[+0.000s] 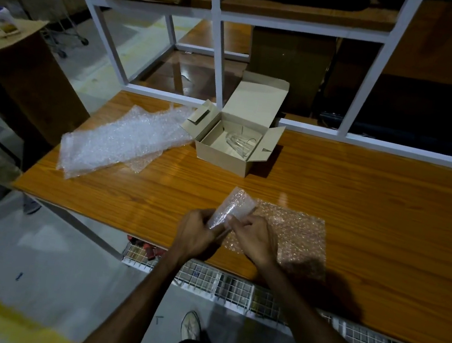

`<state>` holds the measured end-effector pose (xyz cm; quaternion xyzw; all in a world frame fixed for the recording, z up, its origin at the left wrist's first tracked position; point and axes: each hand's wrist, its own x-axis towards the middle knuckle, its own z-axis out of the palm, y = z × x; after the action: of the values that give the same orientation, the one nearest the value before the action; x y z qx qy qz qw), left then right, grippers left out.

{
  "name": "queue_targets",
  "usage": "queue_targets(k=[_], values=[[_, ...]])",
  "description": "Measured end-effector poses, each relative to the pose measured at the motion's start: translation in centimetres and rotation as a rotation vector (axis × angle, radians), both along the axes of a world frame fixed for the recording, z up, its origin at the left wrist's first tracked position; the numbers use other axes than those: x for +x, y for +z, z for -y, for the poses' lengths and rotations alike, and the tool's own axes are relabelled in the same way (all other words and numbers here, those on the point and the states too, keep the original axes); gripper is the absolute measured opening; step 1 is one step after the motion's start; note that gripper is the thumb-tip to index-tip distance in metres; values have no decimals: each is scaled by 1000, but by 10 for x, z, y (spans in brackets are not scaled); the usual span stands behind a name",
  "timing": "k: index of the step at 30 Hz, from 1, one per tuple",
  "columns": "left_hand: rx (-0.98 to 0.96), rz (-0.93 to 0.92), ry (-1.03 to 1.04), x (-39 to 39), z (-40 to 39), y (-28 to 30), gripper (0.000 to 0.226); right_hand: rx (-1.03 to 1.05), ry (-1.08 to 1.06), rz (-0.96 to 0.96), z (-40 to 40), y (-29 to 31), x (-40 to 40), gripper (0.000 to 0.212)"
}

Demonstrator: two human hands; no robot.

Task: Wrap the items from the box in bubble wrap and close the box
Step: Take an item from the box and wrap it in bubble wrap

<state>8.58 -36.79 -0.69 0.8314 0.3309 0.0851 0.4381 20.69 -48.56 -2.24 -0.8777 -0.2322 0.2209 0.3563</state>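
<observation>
Orange-brown wood grain covers the long bench [359, 207], and everything on it can be placed from the open tan cardboard box [230, 145] standing toward its far edge, against the white metal frame [219, 63] of the shelving behind. The box's lid and side flaps stand up, and a clear ribbed drinking glass [239, 143] lies on its side inside it.

Left of the box, touching its left flap, a loose pile of clear bubble wrap sheets [115, 141] sprawls toward the bench's left end.

Nearer than the box, close to the front edge of the bench, a flat square sheet of bubble wrap [297, 231] lies spread on the wood. At that sheet's left edge both hands work on a small bundle rolled in bubble wrap [236, 204], which tilts up and away toward the box. The left hand [196, 232] is curled round the bundle's lower end, gripping it. The right hand [253, 239] pinches the wrap at the bundle's near side with bent fingers, its palm over the flat sheet. What the bundle contains cannot be made out through the bubbles.

Below the bench's front edge, nearest of all to the person, runs a white wire mesh basket [231, 288].
</observation>
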Motion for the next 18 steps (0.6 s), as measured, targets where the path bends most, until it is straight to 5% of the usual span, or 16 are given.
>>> queue_targets(k=[8, 18], values=[[195, -140, 78, 19, 4, -11, 61, -40, -73, -10, 21, 11, 9, 27], [43, -109, 207, 30, 1, -9, 58, 36, -151, 31, 30, 15, 14, 21]])
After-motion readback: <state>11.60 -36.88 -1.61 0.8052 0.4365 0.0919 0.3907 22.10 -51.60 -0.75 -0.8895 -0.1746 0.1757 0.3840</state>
